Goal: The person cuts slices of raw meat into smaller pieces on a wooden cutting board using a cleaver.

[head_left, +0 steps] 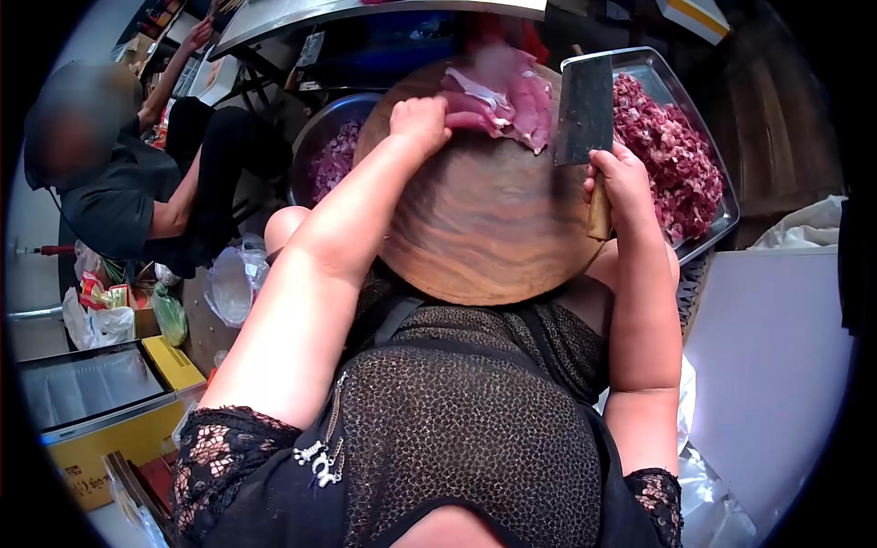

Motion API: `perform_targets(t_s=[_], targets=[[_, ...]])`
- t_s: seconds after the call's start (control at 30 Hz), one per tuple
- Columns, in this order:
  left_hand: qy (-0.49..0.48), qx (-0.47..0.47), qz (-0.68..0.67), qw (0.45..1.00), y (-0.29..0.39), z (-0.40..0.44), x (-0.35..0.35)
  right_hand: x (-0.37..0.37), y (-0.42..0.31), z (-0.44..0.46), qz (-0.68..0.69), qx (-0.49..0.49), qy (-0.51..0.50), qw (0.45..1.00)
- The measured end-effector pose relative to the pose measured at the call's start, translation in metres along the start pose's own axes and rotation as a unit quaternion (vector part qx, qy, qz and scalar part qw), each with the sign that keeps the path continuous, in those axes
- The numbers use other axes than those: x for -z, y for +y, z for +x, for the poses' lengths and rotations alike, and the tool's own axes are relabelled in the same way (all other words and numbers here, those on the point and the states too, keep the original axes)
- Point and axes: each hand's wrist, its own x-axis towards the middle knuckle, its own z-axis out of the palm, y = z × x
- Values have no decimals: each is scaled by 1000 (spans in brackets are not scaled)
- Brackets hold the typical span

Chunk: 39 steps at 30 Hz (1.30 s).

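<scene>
A slab of raw pink meat (pixel 528 102) with white fat lies at the far side of a round wooden chopping block (pixel 484 219). My left hand (pixel 421 125) is closed on the left end of the meat, fingers curled over it. In my right hand (pixel 622 183) is a cleaver (pixel 585 110), gripped by its wooden handle. Its broad dark blade stands raised at the right of the block, apart from the meat. Just beyond it, a metal tray (pixel 728 203) holds a heap of chopped red meat (pixel 665 155).
Left of the block stands a metal bowl (pixel 301 146) with chopped meat or onion-like purple pieces. A person in dark clothes (pixel 119 201) sits at the left. A white panel (pixel 767 347) is at my right. A metal table edge (pixel 384 16) crosses the top.
</scene>
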Motion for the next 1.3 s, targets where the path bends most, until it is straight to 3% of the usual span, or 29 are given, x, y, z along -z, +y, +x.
perform_targets(t_s=[0.03,0.1,0.17,0.23,0.3,0.43,0.5,0.57,0.6,0.63,0.67,0.7,0.77,0.8,0.83,0.87,0.9,0.93,0.97,1.03,1.07,1.1,1.17,1.23,1.3], targets=[[-109,19,24,994,1,-1,5,1,2,0,4,0,-4,1000],[-210,0,-90,974,0,-8,20,4,0,0,10,4,-9,1000],[-240,-6,-260,935,2,-22,32,6,-1,-1,11,10,-14,1000],[-282,78,-467,834,9,-35,44,5,-5,-3,11,12,-6,1000],[-255,65,-633,728,17,-48,51,3,-8,-6,11,12,-2,1000],[-190,77,-710,674,34,-76,56,5,-4,-4,20,11,-17,1000],[-79,46,-850,518,38,-95,34,7,-2,-6,20,10,-23,999],[-24,169,-916,364,47,-126,-4,8,-2,-12,12,13,-19,1000],[-82,186,-939,278,49,-143,-30,7,-5,-16,5,12,-14,1000],[-211,190,-927,243,56,-164,-34,10,-3,-15,5,17,-22,1000],[-358,242,-829,355,52,-176,-42,10,-2,-17,9,13,-21,1000],[-428,280,-742,434,61,-184,-33,11,-2,-17,14,10,-19,1000],[-428,127,-624,642,63,-184,-15,13,-1,-18,8,9,-16,1000],[-335,70,-561,754,57,-175,-19,14,0,-19,3,10,-14,1000],[-162,-51,-548,819,41,-156,-41,15,1,-20,1,6,-12,1000],[-27,-81,-354,932,37,-140,-12,15,0,-19,1,9,-15,1000],[68,-170,-161,970,20,-125,-8,15,2,-19,1,9,-16,1000],[29,-122,-115,985,7,-121,-16,16,5,-17,-7,26,-12,1000],[-81,-87,-93,989,1,-114,-12,16,5,-19,-6,25,-12,1000],[-257,32,-224,940,-2,-108,15,16,2,-18,9,6,-18,1000],[-315,19,-206,926,-5,-103,13,16,3,-18,5,10,-11,1000],[-374,68,-196,904,10,-104,33,18,3,-19,8,9,-7,1000],[-300,-60,-240,921,-10,-107,5,18,3,-18,19,9,-11,1000],[-330,71,-413,846,-1,-105,23,18,0,-19,21,15,-8,1000],[-240,74,-531,809,12,-99,44,18,2,-20,16,13,-8,1000]])
